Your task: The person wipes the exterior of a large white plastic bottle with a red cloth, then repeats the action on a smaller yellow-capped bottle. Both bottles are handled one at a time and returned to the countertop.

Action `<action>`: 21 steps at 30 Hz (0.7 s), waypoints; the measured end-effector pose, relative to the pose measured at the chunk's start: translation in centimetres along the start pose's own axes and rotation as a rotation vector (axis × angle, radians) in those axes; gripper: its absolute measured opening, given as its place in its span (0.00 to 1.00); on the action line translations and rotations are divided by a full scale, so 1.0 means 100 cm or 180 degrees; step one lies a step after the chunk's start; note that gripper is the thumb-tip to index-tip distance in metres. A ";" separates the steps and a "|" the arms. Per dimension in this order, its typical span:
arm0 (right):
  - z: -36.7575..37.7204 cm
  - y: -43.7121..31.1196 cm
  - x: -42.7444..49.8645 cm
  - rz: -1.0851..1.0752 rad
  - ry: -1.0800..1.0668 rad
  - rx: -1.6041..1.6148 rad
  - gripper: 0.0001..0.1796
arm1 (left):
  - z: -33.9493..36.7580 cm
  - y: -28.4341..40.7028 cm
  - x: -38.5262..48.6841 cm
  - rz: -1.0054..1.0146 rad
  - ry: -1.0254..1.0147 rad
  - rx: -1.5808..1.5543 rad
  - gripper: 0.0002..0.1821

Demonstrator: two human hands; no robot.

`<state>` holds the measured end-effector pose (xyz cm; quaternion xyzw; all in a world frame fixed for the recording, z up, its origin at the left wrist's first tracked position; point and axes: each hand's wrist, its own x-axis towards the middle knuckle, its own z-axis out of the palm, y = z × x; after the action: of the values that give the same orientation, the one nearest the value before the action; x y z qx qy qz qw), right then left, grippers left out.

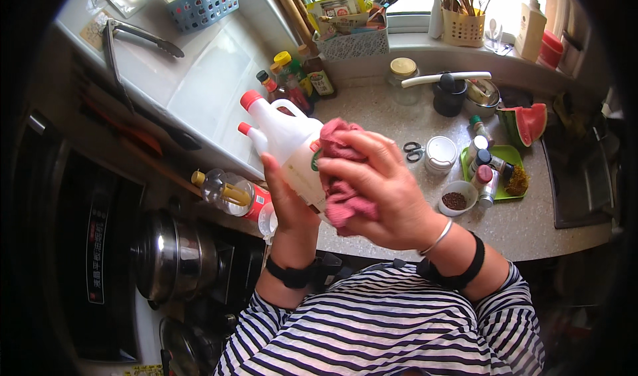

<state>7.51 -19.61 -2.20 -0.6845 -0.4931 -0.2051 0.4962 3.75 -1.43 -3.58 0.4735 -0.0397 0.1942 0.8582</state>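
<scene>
A white plastic jug (284,131) with a red cap and a handle is tilted in front of me, its cap towards the upper left. My left hand (294,201) grips its lower side, with the thumb along the near face. Bunched in my right hand (386,186) is a pink cloth (344,211), pressed on the jug's label side and hiding its base end. A smaller white bottle with a red cap (251,134) shows just behind the jug; the jug hides most of it.
Sauce bottles (299,77) stand by the back left wall. At right are scissors (413,151), a white jar (440,155), a green tray (503,194) of spice bottles, cut watermelon (528,124) and a sink (573,211). A steel pot (172,256) sits on the stove at left.
</scene>
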 end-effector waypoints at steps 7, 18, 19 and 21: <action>0.015 -0.003 0.018 0.0197 0.0494 -0.0091 0.22 | 0.007 0.002 -0.007 -0.0078 -0.0226 0.0386 0.52; 0.006 0.024 0.036 0.1946 0.1078 0.3787 0.19 | -0.015 -0.005 -0.010 0.0047 -0.0472 0.0191 0.56; 0.008 0.019 0.037 0.1617 0.0984 0.3154 0.20 | -0.015 -0.006 -0.008 0.0101 -0.0543 0.0171 0.54; 0.008 0.004 0.031 0.1032 0.0520 0.1567 0.25 | -0.013 -0.010 -0.004 0.0253 -0.0614 0.0045 0.51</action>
<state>9.06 -17.43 -0.31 -0.5947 -0.3708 -0.0519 0.7114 3.58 -0.96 -5.20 0.4941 -0.1395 0.1819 0.8387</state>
